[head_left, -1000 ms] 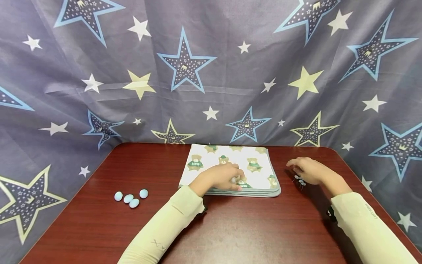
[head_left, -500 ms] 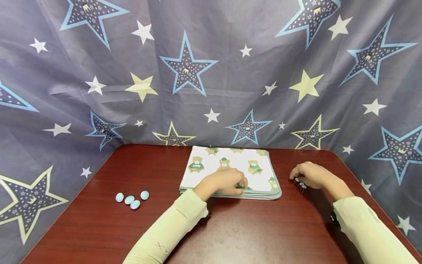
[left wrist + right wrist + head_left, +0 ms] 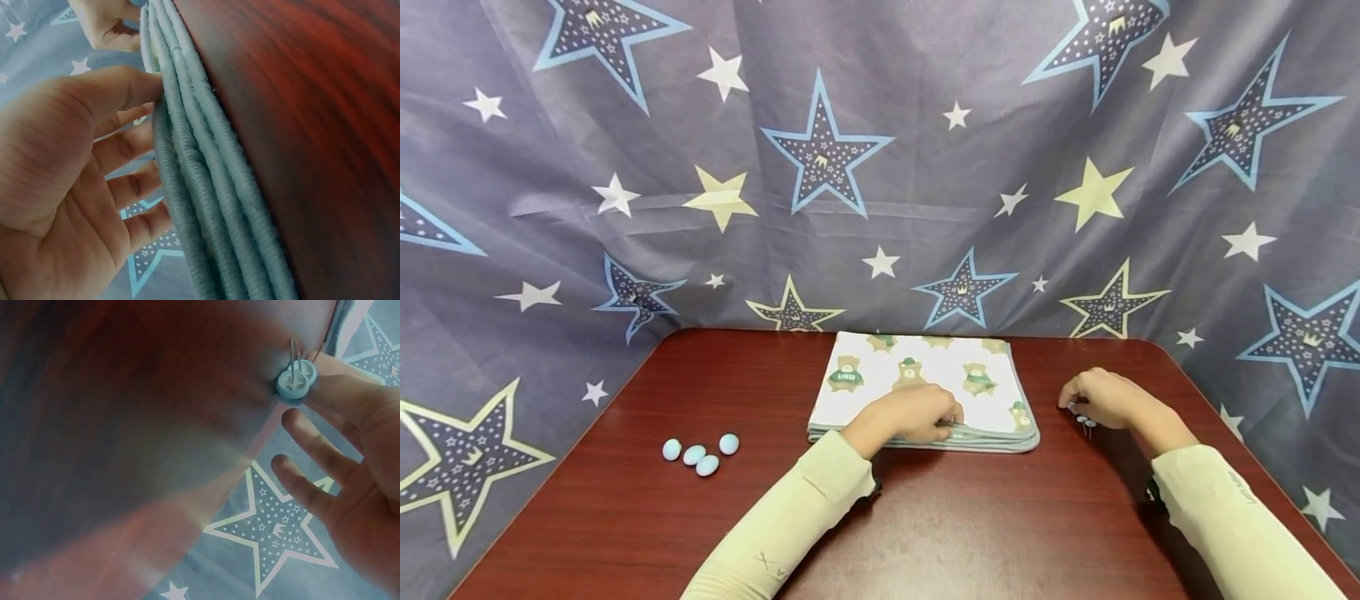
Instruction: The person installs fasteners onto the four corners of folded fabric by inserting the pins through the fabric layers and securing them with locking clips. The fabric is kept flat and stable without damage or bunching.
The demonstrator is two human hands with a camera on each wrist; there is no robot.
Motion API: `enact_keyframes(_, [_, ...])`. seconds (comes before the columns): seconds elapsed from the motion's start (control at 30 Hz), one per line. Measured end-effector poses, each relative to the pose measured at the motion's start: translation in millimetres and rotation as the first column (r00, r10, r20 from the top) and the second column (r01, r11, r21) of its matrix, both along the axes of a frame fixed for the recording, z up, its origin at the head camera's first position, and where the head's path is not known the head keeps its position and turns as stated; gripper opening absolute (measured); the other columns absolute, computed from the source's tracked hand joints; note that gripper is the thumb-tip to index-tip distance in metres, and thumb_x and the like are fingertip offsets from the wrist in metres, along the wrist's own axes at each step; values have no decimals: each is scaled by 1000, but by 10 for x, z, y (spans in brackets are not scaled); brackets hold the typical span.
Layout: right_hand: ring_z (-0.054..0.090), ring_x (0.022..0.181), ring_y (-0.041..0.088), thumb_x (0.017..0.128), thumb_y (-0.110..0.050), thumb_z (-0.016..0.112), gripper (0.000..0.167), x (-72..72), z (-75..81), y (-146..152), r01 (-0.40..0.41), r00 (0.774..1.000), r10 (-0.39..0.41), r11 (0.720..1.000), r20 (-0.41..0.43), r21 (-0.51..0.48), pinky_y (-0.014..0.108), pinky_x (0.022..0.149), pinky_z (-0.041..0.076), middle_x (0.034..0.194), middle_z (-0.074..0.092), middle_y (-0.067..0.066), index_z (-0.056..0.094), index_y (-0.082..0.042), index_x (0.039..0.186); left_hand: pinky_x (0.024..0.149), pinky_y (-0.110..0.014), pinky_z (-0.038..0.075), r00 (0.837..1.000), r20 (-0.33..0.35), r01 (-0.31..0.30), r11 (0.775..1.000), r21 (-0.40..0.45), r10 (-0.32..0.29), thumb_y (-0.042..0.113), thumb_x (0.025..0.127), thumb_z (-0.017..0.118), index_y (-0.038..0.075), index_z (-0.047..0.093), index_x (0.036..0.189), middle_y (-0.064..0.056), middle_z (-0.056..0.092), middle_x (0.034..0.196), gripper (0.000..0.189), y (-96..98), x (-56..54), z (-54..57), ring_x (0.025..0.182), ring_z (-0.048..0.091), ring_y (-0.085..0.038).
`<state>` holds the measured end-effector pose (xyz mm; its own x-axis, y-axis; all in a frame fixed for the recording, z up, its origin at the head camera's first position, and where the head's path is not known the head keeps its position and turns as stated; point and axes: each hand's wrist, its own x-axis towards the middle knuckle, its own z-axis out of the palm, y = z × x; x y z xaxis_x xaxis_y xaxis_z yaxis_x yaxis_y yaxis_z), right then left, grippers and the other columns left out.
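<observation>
A folded white blanket (image 3: 917, 358) with a bear print and blue-green edging lies at the back middle of the table. My left hand (image 3: 913, 412) is at its front edge. In the left wrist view the thumb and fingers pinch the outermost layer of edging (image 3: 181, 187); the other layers lie stacked beside it. To the right, my right hand (image 3: 1101, 398) reaches down to several pins (image 3: 1086, 422) with pale blue round heads. Two pin heads (image 3: 294, 382) show in the right wrist view, prongs upward. Thumb and forefinger pinch another pin, mostly hidden.
Several pale blue egg-shaped pieces (image 3: 700, 456) lie on the left of the dark red table (image 3: 760, 392). A grey curtain with stars (image 3: 887, 167) hangs behind the table's back edge.
My left fingertips have come down to the blanket's front edge and closed on its upper layer. My right fingers have lowered and closed among the pins, and fewer pins show.
</observation>
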<state>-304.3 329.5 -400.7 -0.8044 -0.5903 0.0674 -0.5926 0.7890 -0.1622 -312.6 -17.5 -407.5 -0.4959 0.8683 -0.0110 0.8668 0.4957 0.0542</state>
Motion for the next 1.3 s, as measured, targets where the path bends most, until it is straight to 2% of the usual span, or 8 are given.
enact_keyframes(0.23, [69, 85, 17, 86, 0, 74, 17, -1, -7, -39, -7, 998, 4, 999, -70, -41, 41, 74, 56, 91, 74, -4, 77, -14, 94, 67, -19, 44, 1000, 4, 1, 1000, 3, -1, 18, 94, 71, 19, 76, 107, 11, 58, 77, 14, -2, 4, -15, 75, 54, -3])
enact_keyframes(0.43, [54, 73, 7, 88, -4, 71, 11, -7, -14, -97, 8, 996, -17, 995, -88, -104, 32, 66, 47, 81, 62, -11, 73, -14, 90, 67, -20, 44, 1000, -4, -5, 1000, 4, 5, 20, 95, 71, 20, 76, 106, 12, 59, 78, 12, -4, 1, -27, 75, 54, -3])
enact_keyframes(0.63, [57, 77, 8, 85, -2, 70, 12, 18, -33, -163, -11, 992, -10, 987, -127, -161, 36, 72, 50, 84, 64, -8, 70, -12, 89, 64, -20, 42, 1000, -3, 3, 1000, 17, -3, 17, 95, 69, 20, 74, 100, 10, 59, 79, 8, -1, 13, -26, 73, 51, -4])
enact_keyframes(0.9, [60, 77, 3, 91, -4, 72, 13, 7, -32, -241, -27, 993, -1, 973, -119, -231, 31, 69, 51, 83, 63, -13, 67, -10, 101, 71, -20, 45, 1000, -3, 0, 997, 84, 0, 9, 95, 62, 16, 73, 119, 7, 70, 105, 28, 25, 24, -8, 79, 52, -4])
enact_keyframes(1.13, [61, 79, 5, 94, -9, 73, 3, 24, -22, -288, -111, 980, 74, 974, -184, -197, 32, 70, 52, 86, 67, -13, 74, -12, 95, 73, -20, 49, 999, -32, -14, 995, 102, 17, 11, 96, 66, 18, 76, 106, 10, 71, 97, 15, 14, 34, 7, 81, 58, -1])
enact_keyframes(1.3, [66, 83, 9, 94, -10, 74, 3, 20, 12, -341, -105, 980, 67, 974, -186, -201, 35, 74, 54, 88, 71, -10, 76, -12, 94, 70, -18, 48, 1000, -6, -21, 989, 148, 22, 10, 96, 66, 17, 75, 96, 11, 68, 88, 12, 6, 0, -15, 76, 56, -1])
